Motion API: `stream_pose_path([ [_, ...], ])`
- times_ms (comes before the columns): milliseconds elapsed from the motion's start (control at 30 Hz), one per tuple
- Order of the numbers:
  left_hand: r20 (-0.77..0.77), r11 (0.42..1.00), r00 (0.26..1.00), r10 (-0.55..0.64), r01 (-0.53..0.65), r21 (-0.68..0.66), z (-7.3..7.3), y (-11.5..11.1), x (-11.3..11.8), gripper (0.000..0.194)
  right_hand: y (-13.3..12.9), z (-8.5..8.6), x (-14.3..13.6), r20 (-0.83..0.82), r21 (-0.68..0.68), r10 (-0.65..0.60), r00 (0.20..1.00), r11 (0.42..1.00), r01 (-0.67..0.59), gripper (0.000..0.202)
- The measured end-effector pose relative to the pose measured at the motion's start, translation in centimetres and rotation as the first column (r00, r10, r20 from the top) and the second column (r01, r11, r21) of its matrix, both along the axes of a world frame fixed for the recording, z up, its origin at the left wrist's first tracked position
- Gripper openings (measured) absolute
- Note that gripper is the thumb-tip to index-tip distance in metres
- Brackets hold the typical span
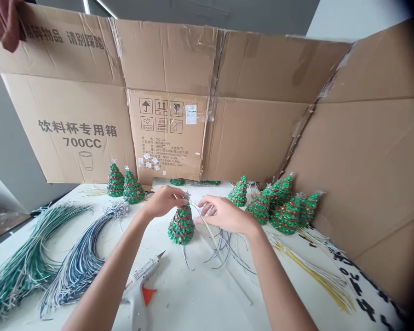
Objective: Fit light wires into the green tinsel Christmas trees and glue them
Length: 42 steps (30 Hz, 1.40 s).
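Observation:
A small green tree with red garlands (181, 225) stands upright on the white table, a silver star (188, 195) at its tip. My left hand (165, 200) is closed at the treetop, its fingertips pinched beside the star on a thin wire. To the right of the tree, my right hand (222, 212) has its fingers apart and curved. A pale thin wire (207, 225) arcs from the treetop past the right fingers; whether they touch it is unclear. Dark and white wires (227, 250) lie beneath the right hand.
A white glue gun (138, 280) with an orange trigger lies front left. Green wires (31, 253) and blue wires (79, 257) are bundled at left. More trees (286, 214) stand right, two at back left (133, 186). Yellow wires (313, 271) lie right. Cardboard (255, 138) walls the back.

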<state>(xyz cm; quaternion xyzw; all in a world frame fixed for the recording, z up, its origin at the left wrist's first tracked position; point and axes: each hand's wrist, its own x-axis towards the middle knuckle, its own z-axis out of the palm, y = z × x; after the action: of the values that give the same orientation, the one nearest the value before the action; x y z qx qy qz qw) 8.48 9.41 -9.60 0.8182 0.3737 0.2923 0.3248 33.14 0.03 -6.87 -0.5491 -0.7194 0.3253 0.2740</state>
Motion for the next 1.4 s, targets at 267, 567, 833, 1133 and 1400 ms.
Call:
stream_pose_path([
  [267, -0.025, 0.999, 1.000, -0.010, 0.009, -0.051, 0.2, -0.1, -0.8, 0.041, -4.3, -5.1, 2.7, -0.178, 0.019, -0.110, 0.978, 0.993, 0.115, 0.036],
  [567, 0.051, 0.963, 0.967, 0.249, -0.253, 0.092, -0.3, -4.3, -5.0, 0.055, -7.3, -11.3, 3.6, -0.315, 0.264, -0.384, 0.868, 0.843, 0.469, 0.048],
  [833, 0.212, 0.782, 0.810, 0.548, -0.585, 0.214, -5.7, -15.5, -10.8, 0.039, -13.5, -14.9, 3.9, -0.237, 0.501, -0.487, 0.841, 0.680, 0.535, 0.050],
  [1133, 0.166, 0.720, 0.764, 0.623, -0.643, 0.261, -11.9, -21.4, -15.4, 0.045, -16.1, -15.9, 5.0, -0.080, 0.621, -0.457, 0.886, 0.672, 0.403, 0.035],
  [1400, 0.205, 0.487, 0.672, 0.712, -0.682, 0.545, -13.0, -22.8, -15.0, 0.037, -15.6, -16.7, 5.2, -0.037, 0.626, -0.450, 0.892, 0.686, 0.371, 0.027],
])
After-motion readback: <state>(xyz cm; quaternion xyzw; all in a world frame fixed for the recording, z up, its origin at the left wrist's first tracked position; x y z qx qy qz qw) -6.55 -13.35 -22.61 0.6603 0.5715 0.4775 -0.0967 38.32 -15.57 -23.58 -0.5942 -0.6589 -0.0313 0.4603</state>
